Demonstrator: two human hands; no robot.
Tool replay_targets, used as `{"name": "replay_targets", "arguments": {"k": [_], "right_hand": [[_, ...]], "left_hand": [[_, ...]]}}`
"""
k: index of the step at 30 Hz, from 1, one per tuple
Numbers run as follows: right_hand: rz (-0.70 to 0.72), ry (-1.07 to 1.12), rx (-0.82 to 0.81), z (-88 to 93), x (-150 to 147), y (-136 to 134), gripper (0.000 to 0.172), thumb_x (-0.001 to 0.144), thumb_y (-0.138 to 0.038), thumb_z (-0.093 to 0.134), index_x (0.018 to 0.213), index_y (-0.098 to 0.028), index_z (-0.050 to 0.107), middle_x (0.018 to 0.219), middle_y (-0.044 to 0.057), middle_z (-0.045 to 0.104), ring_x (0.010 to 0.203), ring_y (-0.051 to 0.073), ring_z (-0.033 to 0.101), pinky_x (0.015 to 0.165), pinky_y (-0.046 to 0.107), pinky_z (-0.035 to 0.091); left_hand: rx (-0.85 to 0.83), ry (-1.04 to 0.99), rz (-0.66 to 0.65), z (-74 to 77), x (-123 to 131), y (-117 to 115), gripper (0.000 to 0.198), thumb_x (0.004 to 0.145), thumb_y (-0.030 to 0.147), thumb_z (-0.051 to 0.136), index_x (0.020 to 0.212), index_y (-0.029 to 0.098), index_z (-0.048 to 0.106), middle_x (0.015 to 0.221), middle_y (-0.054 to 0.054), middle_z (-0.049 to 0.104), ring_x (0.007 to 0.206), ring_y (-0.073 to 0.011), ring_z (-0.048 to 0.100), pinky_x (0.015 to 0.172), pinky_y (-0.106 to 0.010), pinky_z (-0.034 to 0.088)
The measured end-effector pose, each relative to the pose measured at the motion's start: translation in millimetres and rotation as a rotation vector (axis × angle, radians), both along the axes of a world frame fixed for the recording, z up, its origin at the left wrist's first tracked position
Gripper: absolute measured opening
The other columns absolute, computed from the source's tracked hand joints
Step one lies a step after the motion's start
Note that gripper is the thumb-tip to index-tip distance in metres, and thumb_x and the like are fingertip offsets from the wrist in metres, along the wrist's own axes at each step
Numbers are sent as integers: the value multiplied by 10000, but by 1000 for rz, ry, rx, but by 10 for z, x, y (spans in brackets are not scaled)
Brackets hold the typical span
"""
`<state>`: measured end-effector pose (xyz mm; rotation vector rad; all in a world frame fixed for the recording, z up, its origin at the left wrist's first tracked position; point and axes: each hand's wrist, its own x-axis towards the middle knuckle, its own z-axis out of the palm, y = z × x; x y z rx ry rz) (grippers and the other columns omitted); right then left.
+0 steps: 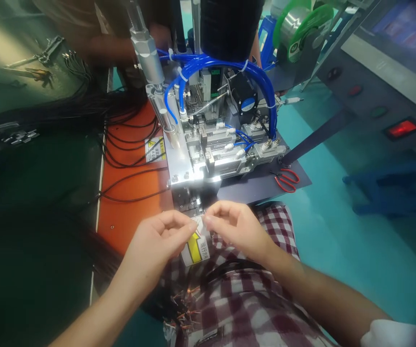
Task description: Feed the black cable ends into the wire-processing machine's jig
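Observation:
My left hand (162,236) is closed in a pinch, thumb against forefinger, just in front of the machine's near end. Close beside it, my right hand (239,226) makes a similar pinch, its fingertips a small gap away. Fine thread-like bits show at the fingertips, too small to name. Below the fingers is a label with a yellow arrow (194,249) on the machine's front. Past my hands stands a metal bench machine (222,164) with blue air hoses (271,91). Loose wire ends with orange and white strands (186,306) lie by my checked apron (244,301).
Black cables (132,166) run across the orange plate (121,221) from the dark table at left. Red-handled cutters (287,180) rest right of the machine. A control box with a red lit switch (404,128) and a green wire spool (294,29) stand right. Another person's arm (103,48) is behind.

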<state>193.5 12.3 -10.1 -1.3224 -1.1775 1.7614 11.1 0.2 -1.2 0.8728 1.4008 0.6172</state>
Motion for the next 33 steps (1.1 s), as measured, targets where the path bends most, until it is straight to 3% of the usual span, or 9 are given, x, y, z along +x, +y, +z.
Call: {"name": "replay_targets", "arguments": {"k": [5,10,15,23,33], "right_hand": [[-9,112,-113,56,-52,37,259,738,-371,745,709,-163,592,521,-75,476,432,51,333,412,207,251],[-12,156,-173,37,-70,40,339,624,-385,839,701,-147,611,560,-62,538,440,42,360,418,202,263],[4,217,-153,-4,-31,50,323,700,-414,788,684,-151,602,595,-48,580,429,36,359,411,203,245],[19,249,-179,-22,-28,58,399,653,-488,824,664,-152,608,597,-48,589,447,40,379,427,204,255],[20,287,-216,-64,-19,56,340,653,-405,838,689,-150,616,587,-60,576,440,37,355,424,209,223]], "left_hand": [[23,-3,-26,-43,-10,-31,341,739,501,761,766,171,683,528,54,436,462,-57,329,442,-195,218],[47,21,-35,-68,-29,-39,345,732,500,769,782,167,690,556,48,444,481,-58,316,445,-191,205],[70,40,-56,-71,-31,-43,345,738,507,764,776,173,686,537,54,440,482,-59,326,448,-183,219],[61,50,-55,-68,-28,-41,350,740,508,763,802,172,690,566,38,477,487,-68,352,442,-188,236],[48,34,-45,-70,-21,-29,357,730,519,777,792,181,683,556,47,478,473,-58,353,435,-179,238]]}}
